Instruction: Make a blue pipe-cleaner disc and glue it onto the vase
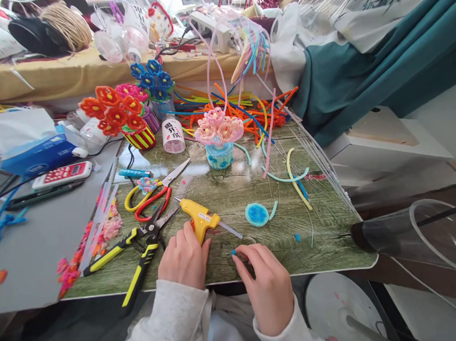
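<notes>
My left hand (184, 255) is closed around the handle of a yellow hot glue gun (200, 217), which lies on the green wood-patterned mat with its nozzle toward the upper left. A clear glue stick (230, 229) sticks out of its back end. Between thumb and forefinger, my right hand (266, 281) pinches a tiny blue pipe cleaner piece (234, 252) just right of the gun. A flat blue disc with a pale green rim (257, 214) and a loose tail lies beyond the right hand. Another small blue piece (297, 237) rests farther right.
Scissors (152, 195) and yellow-black shears (143, 237) lie left of the gun. Behind stand a pink flower pot (219, 140), orange flowers (114, 113) and blue flowers (155, 81). Pipe cleaners (243, 110) pile at the back. A clear cylinder (420, 230) is at the right edge.
</notes>
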`<state>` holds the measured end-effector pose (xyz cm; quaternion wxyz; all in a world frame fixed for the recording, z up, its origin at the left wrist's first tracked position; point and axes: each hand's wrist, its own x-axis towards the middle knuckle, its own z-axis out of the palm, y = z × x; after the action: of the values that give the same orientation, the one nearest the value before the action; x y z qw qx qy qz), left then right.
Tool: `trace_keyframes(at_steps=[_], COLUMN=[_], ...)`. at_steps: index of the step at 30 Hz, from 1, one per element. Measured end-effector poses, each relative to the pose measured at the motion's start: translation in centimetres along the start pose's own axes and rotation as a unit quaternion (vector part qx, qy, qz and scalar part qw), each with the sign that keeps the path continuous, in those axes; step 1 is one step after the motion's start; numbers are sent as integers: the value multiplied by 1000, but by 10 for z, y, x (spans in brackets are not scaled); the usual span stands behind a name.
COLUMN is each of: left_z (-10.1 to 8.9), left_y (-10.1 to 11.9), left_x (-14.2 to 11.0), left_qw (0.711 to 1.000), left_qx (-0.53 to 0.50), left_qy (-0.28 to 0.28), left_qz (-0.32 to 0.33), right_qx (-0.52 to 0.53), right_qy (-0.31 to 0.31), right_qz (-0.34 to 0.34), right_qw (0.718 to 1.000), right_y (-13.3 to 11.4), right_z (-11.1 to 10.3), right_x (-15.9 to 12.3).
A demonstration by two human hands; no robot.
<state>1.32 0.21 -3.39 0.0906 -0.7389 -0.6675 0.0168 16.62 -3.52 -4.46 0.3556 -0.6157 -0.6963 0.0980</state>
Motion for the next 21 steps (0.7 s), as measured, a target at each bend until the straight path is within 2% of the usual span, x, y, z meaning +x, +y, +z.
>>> trace_keyframes(at_steps=[4, 8, 12, 16, 18, 19, 21], left_z=[3, 3, -3, -10, -13, -14, -15], left_y=[-3, -3, -8, -19, -26, -30, -37], left_x=[-2, -3, -3, -3, -3, -3, -4], left_qw=[999, 997, 992, 980, 956, 932, 851], left_qx=[-28, -55, -102, -180, -279, -351, -515], left_qy=[21, 45, 70, 80, 68, 56, 28], left_qz=[-4, -12, -20, -29, -58, -76, -101], right_qx=[5, 6, 20, 79, 129, 159, 228], right_qy=[-40, -65, -88, -109, -114, -114, -113], right_qz=[-55, -61, -41, 16, 58, 82, 137], right_qw=[998, 996, 995, 991, 983, 977, 957], right_y=[4, 6, 9, 11, 11, 11, 10], right_z=[-5, -5, 0, 0, -4, -5, -8], right_x=[5, 7, 8, 11, 14, 16, 21])
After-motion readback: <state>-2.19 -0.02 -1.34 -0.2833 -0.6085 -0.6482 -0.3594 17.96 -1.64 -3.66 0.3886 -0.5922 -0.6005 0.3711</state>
